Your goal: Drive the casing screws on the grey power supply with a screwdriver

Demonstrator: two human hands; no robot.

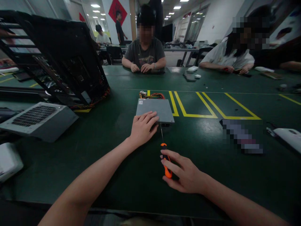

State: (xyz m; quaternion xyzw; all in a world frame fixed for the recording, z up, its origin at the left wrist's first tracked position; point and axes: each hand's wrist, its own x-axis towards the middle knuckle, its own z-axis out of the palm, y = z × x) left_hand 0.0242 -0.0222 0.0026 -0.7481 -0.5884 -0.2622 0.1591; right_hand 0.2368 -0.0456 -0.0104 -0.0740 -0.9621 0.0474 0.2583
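**Box (164, 108) being touched by left hand (144, 127), screwdriver (167, 172) being gripped by right hand (185, 174)**

The scene is being spanned by a green table (113, 188), its surface being crossed by yellow lines (199, 116). On the left, toward the far side, a black case (68, 53) is being supported by it. The far side is being occupied by a person in a dark shirt (147, 55) and, farther right, a person in a white shirt (229, 58). Nearer on the left, a vented unit (39, 119) is being borne. At the middle, the box is being supported flat, its near left part being covered by the left hand, whose fingers are being laid over it slightly apart. Nearer and to the right, the right hand's fingers are being clamped on the screwdriver's handle. Its shaft is being pointed at the box's near side; whether contact is being made cannot be told. Wires (155, 95) are being bunched at the box's far edge.
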